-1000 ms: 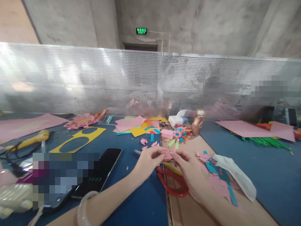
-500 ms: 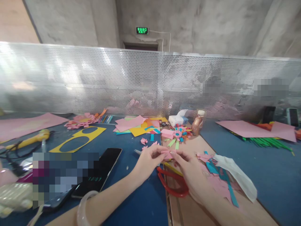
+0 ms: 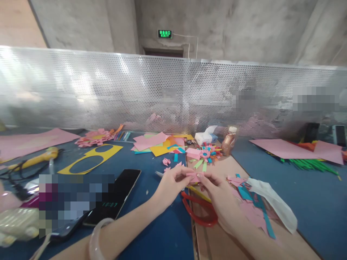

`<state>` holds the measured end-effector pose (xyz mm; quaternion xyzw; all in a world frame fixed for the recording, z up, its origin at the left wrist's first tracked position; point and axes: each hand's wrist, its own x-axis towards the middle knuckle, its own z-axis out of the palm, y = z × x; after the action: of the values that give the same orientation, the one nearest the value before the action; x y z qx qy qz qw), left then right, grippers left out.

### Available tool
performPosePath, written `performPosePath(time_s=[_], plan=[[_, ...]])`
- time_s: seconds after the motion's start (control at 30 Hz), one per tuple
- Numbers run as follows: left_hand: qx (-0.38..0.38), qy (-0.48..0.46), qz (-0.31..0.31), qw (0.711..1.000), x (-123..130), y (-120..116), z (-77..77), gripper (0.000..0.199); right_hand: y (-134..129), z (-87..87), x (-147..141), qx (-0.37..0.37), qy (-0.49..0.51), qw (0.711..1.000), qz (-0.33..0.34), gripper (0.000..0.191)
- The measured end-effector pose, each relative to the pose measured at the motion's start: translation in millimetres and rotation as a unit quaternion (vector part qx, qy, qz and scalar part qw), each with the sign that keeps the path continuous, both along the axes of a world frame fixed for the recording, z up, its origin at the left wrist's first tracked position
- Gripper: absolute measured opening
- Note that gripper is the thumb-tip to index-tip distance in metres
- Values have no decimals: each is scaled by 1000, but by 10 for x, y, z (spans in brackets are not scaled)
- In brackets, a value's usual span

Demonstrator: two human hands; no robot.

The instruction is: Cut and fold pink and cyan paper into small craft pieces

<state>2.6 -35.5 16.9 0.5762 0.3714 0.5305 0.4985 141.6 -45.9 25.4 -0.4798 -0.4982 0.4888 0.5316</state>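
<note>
A small piece of pink paper (image 3: 194,177) is pinched between my two hands, above the cardboard's left edge. My left hand (image 3: 173,184) grips it from the left, thumb and fingers closed. My right hand (image 3: 214,187) has hold of its other end; parts of the paper are hidden by the fingers. Just below my hands lie scissors with red handles (image 3: 200,216), their far part covered by the hands. Past my fingertips sits a paper flower (image 3: 205,154) in pink, blue and green. Small folded pink paper bits (image 3: 166,161) rest left of it.
Pink and blue paper scraps (image 3: 252,209) and a crumpled white tissue (image 3: 273,202) lie on the cardboard (image 3: 217,242) at right. A phone (image 3: 114,198), a yellow glue gun (image 3: 35,160) and a cut yellow sheet (image 3: 111,155) are at left. A perforated metal screen (image 3: 108,90) stands behind.
Both hands keep their pinch on the pink paper in nearly the same place. The whole view has shifted very slightly.
</note>
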Motion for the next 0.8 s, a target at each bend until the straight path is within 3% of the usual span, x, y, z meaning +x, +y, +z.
performPosePath(time_s=[0.37, 0.8], plan=[[19, 14, -1, 1000, -9, 3, 1, 20, -39, 30, 4, 27, -35, 999, -1, 23], [25, 25, -7, 999, -2, 30, -38, 20, 26, -52, 43, 3, 4, 1000, 31, 24]])
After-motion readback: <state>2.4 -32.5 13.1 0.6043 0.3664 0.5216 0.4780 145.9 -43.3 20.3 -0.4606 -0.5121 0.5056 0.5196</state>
